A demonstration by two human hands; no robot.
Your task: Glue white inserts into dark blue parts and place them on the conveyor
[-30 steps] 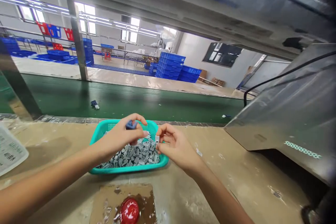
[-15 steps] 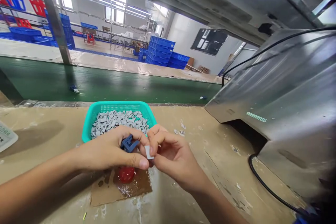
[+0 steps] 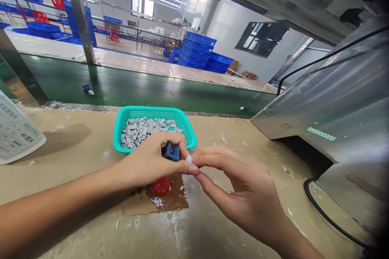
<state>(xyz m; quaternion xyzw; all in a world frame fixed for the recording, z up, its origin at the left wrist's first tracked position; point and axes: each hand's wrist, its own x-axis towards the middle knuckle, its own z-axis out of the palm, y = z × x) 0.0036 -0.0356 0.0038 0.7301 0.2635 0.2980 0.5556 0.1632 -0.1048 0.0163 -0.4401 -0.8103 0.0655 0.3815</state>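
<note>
My left hand (image 3: 152, 164) is closed around a dark blue plastic part (image 3: 171, 151), in front of a turquoise basket (image 3: 119, 129) of small grey pieces (image 3: 136, 130). Between its thumb and fingers shows a small white piece (image 3: 189, 159). The thumb and fingertips of my right hand (image 3: 243, 186) meet at the right side of that white piece, pinching by its edge. Beneath my left hand a red object (image 3: 161, 186) rests on a wet brown cardboard piece (image 3: 178, 202).
A green conveyor belt (image 3: 146, 93) runs behind the table, carrying a dark blue part (image 3: 88, 89). A metal housing (image 3: 343, 109) stands right, with a black cable (image 3: 322, 216). A labelled white container (image 3: 18, 137) is at left.
The camera view has shifted, moving the scene. My right hand's fingers have straightened from a curled hold, and less of the white piece shows. The blue part stays in my left hand.
</note>
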